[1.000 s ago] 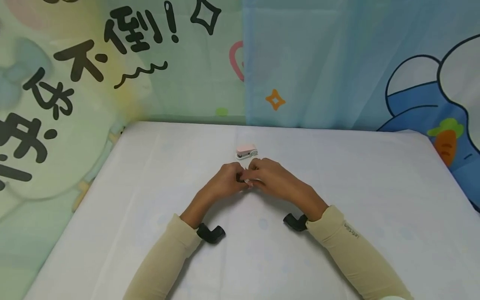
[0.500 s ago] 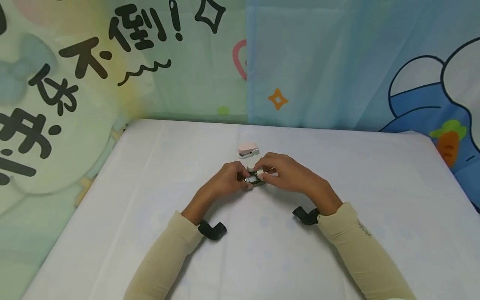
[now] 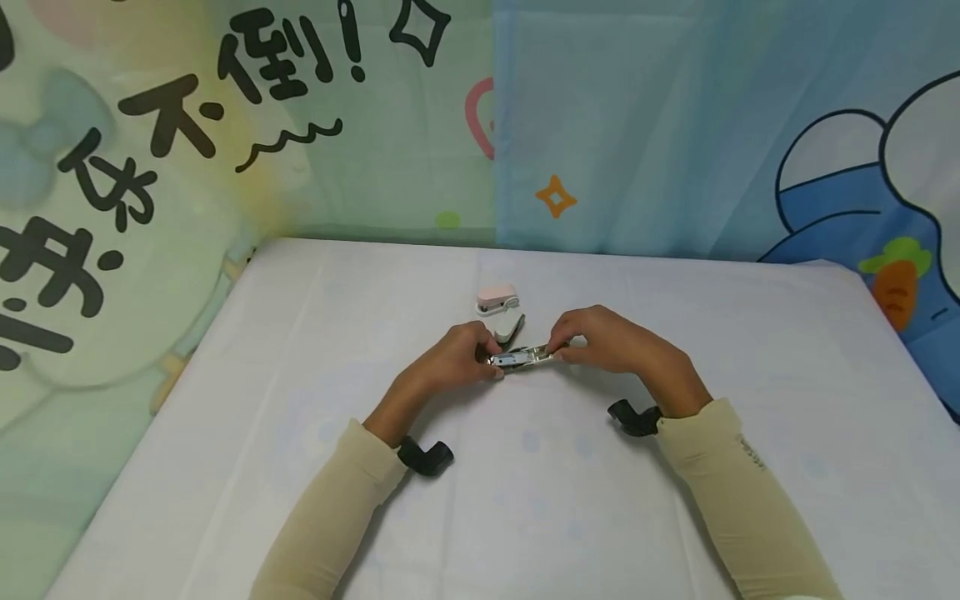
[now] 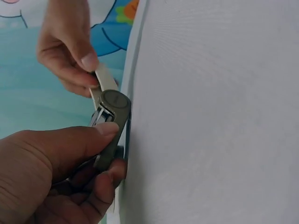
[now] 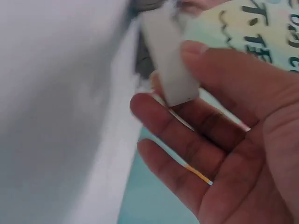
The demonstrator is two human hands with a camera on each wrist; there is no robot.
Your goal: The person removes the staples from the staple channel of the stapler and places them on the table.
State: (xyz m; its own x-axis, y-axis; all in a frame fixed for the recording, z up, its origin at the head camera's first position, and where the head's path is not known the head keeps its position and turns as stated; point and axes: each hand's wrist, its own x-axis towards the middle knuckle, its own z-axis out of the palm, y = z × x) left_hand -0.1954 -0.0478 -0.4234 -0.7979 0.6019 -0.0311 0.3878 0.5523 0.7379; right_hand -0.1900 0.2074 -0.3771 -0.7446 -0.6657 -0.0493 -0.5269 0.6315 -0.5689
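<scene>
A small grey-green stapler (image 3: 521, 357) is opened out between my hands, its silver metal inside showing in the head view. My left hand (image 3: 456, 358) grips one end; in the left wrist view its thumb presses near the round end of the body (image 4: 115, 106). With thumb and fingers my right hand (image 3: 611, 340) pinches the other end, a flat pale bar (image 5: 169, 65) in the right wrist view, where two of its fingers extend free. Just behind the held stapler lies a small white-and-dark object (image 3: 510, 323), partly overlapped by it.
A pink-and-white mini stapler (image 3: 497, 298) lies beyond the hands, towards the back of the white-covered table (image 3: 495, 517). A printed curtain (image 3: 637, 125) hangs along the far edge. Black wrist cameras (image 3: 425, 458) jut inward from the sleeves.
The right hand has moved away to the right from the left hand, which stays in place. The stapler, mostly hidden before, now shows stretched open between them, as does the white-and-dark object behind.
</scene>
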